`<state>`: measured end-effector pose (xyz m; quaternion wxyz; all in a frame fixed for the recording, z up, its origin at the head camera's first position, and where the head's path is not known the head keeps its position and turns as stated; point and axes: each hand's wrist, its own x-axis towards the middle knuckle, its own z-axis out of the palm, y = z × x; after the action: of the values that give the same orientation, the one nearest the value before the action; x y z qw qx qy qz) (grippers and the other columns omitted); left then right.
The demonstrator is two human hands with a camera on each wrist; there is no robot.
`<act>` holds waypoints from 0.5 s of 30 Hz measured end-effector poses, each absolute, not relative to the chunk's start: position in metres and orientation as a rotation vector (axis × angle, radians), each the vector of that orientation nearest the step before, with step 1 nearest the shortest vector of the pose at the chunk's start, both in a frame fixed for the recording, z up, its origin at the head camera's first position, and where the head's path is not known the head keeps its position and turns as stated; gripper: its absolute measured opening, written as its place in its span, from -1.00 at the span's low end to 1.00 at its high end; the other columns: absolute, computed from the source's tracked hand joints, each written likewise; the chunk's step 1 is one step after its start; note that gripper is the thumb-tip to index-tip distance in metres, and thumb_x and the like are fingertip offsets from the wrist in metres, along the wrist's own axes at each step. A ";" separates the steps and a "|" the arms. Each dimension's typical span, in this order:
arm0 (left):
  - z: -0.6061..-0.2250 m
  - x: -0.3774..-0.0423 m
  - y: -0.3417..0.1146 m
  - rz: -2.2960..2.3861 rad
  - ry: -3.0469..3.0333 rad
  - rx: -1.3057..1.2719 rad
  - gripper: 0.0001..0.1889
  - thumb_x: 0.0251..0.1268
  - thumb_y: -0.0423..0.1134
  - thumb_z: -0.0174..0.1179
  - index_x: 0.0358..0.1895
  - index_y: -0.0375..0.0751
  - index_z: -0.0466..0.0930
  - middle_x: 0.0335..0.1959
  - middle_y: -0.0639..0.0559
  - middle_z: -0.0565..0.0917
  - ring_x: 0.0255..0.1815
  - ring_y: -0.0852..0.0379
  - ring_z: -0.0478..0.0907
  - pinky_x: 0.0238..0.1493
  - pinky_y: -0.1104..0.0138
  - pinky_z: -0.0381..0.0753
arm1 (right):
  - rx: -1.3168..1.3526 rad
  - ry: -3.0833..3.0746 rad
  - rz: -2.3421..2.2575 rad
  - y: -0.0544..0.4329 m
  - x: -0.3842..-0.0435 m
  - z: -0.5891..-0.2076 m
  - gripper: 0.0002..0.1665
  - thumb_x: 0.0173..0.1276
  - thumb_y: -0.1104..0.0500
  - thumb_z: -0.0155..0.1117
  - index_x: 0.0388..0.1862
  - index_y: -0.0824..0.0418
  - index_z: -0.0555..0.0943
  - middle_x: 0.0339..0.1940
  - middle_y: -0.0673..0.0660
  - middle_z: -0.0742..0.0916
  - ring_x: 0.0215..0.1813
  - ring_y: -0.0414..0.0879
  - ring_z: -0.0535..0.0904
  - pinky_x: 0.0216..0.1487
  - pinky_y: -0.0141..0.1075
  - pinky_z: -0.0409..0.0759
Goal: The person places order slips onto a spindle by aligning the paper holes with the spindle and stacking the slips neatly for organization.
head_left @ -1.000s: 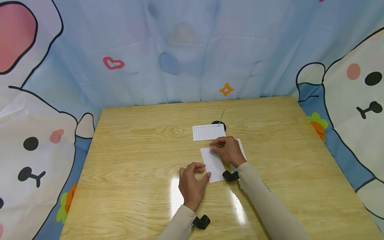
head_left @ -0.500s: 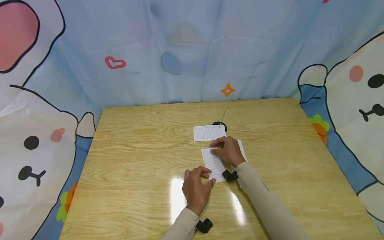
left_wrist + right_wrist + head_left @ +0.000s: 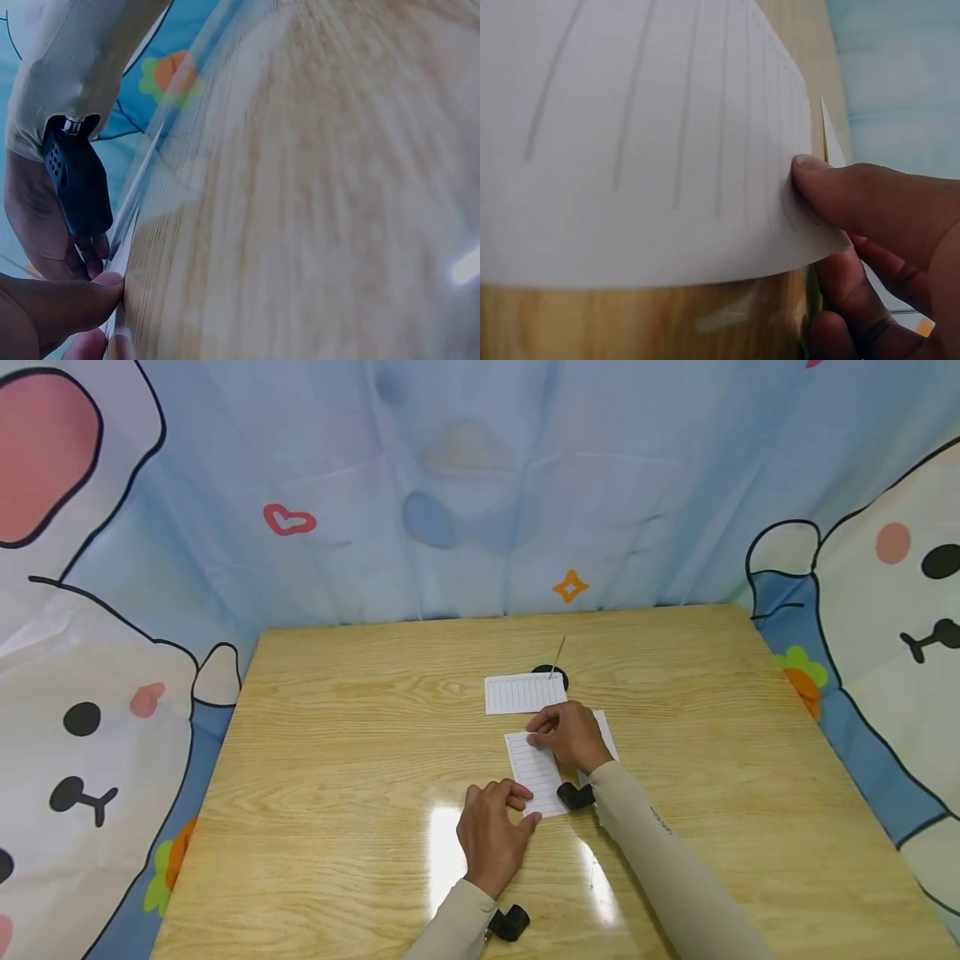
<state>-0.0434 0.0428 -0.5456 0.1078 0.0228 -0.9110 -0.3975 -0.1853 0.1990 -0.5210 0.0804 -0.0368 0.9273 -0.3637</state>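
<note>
A white slip of lined paper (image 3: 534,768) lies on the wooden table, angled in front of the person. The right hand (image 3: 570,735) pinches its far end; in the right wrist view the thumb (image 3: 840,187) presses on top and fingers sit below, with that corner lifted off the table. At the near left corner is the left hand (image 3: 493,839), its thumb and forefinger touching the paper's edges with a gap between the tips. Seen edge-on in the left wrist view, the paper meets the left thumb (image 3: 90,296). The undersides of the left fingers are partly hidden.
Another lined slip (image 3: 525,693) lies crosswise behind, overlapping a black round object (image 3: 562,678) with a thin stick (image 3: 558,653) rising near it. A third white slip (image 3: 604,733) shows partly behind the right wrist. A cartoon-printed curtain (image 3: 480,527) hangs beyond the wooden table (image 3: 337,735).
The left hand has slid right and nearer along the slip's left edge to its near corner. The right hand keeps its pinch in place.
</note>
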 end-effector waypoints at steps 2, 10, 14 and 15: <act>-0.546 -0.043 0.043 -1.178 -2.681 0.064 -0.64 -0.10 -0.16 0.75 -0.24 0.23 0.76 -0.39 0.33 0.73 -0.31 0.30 0.41 -0.40 0.55 0.26 | -0.119 2.759 -1.075 0.199 -0.186 -0.519 -0.90 0.25 0.23 0.63 -0.31 0.11 0.82 -0.41 0.03 0.80 -0.31 -0.12 0.65 -0.22 -0.28 0.50; -0.546 -0.044 0.042 -1.172 -2.694 0.061 -0.64 -0.10 -0.16 0.75 -0.25 0.23 0.77 -0.40 0.32 0.72 -0.32 0.30 0.40 -0.40 0.54 0.25 | -0.183 2.740 -1.003 0.201 -0.190 -0.511 -0.92 0.25 0.25 0.58 -0.34 0.14 0.80 -0.42 0.05 0.79 -0.35 -0.12 0.62 -0.24 -0.29 0.50; -0.546 -0.044 0.042 -1.167 -2.703 0.057 -0.65 -0.08 -0.16 0.74 -0.25 0.23 0.77 -0.40 0.31 0.72 -0.32 0.29 0.40 -0.40 0.54 0.25 | -0.232 2.752 -0.974 0.202 -0.191 -0.511 -0.91 0.26 0.25 0.58 -0.36 0.12 0.78 -0.36 0.05 0.79 -0.28 -0.10 0.63 -0.15 -0.25 0.50; -0.546 -0.044 0.042 -1.168 -2.705 0.057 -0.65 -0.07 -0.16 0.74 -0.25 0.23 0.77 -0.39 0.31 0.72 -0.32 0.29 0.39 -0.39 0.54 0.25 | -0.241 2.754 -0.969 0.203 -0.191 -0.512 -0.90 0.26 0.24 0.58 -0.36 0.11 0.77 -0.34 0.05 0.79 -0.26 -0.10 0.63 -0.13 -0.25 0.50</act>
<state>-0.0442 0.0417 -0.5458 0.0971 0.0194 -0.9136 -0.3943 -0.1906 0.2031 -0.5119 0.1056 -0.0819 0.9348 -0.3290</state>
